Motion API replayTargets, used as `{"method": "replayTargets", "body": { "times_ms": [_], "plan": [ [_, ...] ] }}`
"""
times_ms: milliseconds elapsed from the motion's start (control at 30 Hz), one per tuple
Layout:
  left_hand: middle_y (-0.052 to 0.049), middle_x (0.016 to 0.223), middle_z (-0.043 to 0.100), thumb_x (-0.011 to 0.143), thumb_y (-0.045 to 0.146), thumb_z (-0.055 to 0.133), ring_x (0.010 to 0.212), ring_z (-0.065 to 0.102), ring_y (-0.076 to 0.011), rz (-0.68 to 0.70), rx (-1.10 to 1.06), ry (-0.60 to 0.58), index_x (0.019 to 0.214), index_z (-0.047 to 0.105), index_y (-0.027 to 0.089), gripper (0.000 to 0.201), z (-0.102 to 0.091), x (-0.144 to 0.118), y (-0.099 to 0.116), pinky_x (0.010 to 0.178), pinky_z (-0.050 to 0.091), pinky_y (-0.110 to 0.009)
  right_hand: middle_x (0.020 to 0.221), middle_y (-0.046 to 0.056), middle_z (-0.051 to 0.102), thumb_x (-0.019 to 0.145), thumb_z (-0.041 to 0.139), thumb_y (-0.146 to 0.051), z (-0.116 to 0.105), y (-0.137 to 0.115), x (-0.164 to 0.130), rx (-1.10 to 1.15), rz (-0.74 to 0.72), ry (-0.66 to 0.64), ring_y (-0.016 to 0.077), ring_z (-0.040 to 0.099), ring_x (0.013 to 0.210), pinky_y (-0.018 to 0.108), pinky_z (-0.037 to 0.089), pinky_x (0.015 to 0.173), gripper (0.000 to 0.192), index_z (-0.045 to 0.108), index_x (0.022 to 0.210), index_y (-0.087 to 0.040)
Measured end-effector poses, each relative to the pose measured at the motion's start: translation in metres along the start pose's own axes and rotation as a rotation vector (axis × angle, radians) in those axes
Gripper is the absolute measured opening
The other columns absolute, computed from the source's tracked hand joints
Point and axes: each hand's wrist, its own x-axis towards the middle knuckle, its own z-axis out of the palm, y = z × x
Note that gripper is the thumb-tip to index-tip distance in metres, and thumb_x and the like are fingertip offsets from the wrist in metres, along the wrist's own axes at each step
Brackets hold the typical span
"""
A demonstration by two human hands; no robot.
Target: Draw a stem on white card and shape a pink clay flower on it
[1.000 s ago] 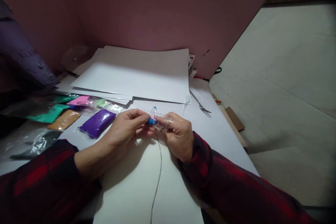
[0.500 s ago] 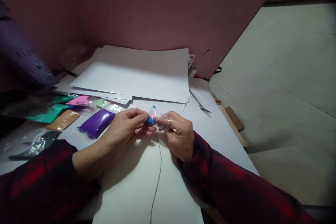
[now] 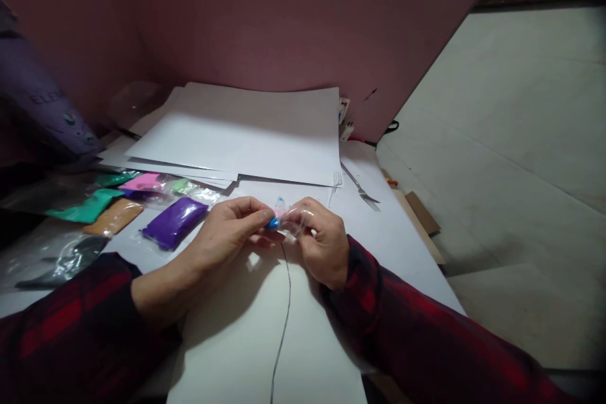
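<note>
My left hand [image 3: 239, 224] pinches a small lump of blue clay [image 3: 273, 223] between thumb and fingers. Touching it is a clear plastic bag [image 3: 294, 221], which my right hand [image 3: 324, 237] grips in closed fingers. Some pink and a few blue specks show in the plastic between the hands. Below them lies a white sheet [image 3: 237, 347] with a dark curved line drawn down it. To the left of my left hand rests a purple clay packet [image 3: 174, 222].
More packets, including an orange one [image 3: 113, 218] and a green one [image 3: 85, 207], lie at left. Large white sheets [image 3: 246, 129] are stacked behind the hands. A metal fork [image 3: 367, 197] and a clear plastic fork [image 3: 336, 183] lie at right. A purple container [image 3: 40, 98] stands far left.
Both hands stay in nearly the same place. The plastic standing up between them has shifted slightly and looks more crumpled, with the blue specks now lower.
</note>
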Motion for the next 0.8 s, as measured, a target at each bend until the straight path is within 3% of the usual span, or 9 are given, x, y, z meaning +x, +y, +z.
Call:
{"method": "replayTargets", "body": {
  "times_ms": [300, 567, 800],
  "plan": [
    [-0.004, 0.061, 0.068, 0.073, 0.029, 0.073, 0.053, 0.064, -0.0147, -0.035, -0.003, 0.020, 0.069, 0.063, 0.015, 0.018, 0.0005, 0.0003, -0.0007, 0.050, 0.050, -0.023, 0.079, 0.003, 0.062, 0.081, 0.069, -0.027, 0.0010, 0.0025, -0.0041, 0.187, -0.012, -0.018, 0.0124, 0.061, 0.069, 0.027, 0.052, 0.058, 0.010, 0.072, 0.086, -0.020],
    [-0.006, 0.061, 0.070, 0.076, 0.036, 0.071, 0.055, 0.067, -0.0192, -0.011, 0.076, -0.031, 0.075, 0.059, 0.018, 0.022, -0.0004, 0.0026, -0.0054, 0.052, 0.055, -0.029, 0.078, 0.002, 0.059, 0.078, 0.073, -0.027, 0.0025, 0.0029, -0.0071, 0.050, 0.074, -0.046, 0.0108, 0.056, 0.063, 0.024, 0.048, 0.052, 0.018, 0.075, 0.095, -0.020],
    [-0.005, 0.060, 0.068, 0.079, 0.028, 0.066, 0.052, 0.066, -0.0179, 0.003, 0.099, 0.000, 0.072, 0.056, 0.018, 0.016, 0.0055, -0.0007, -0.0013, 0.051, 0.055, -0.029, 0.081, 0.003, 0.060, 0.082, 0.069, -0.029, 0.0012, -0.0027, -0.0079, -0.135, 0.037, -0.100, 0.0098, 0.054, 0.061, 0.024, 0.048, 0.054, 0.019, 0.075, 0.099, -0.020]
  ]
}}
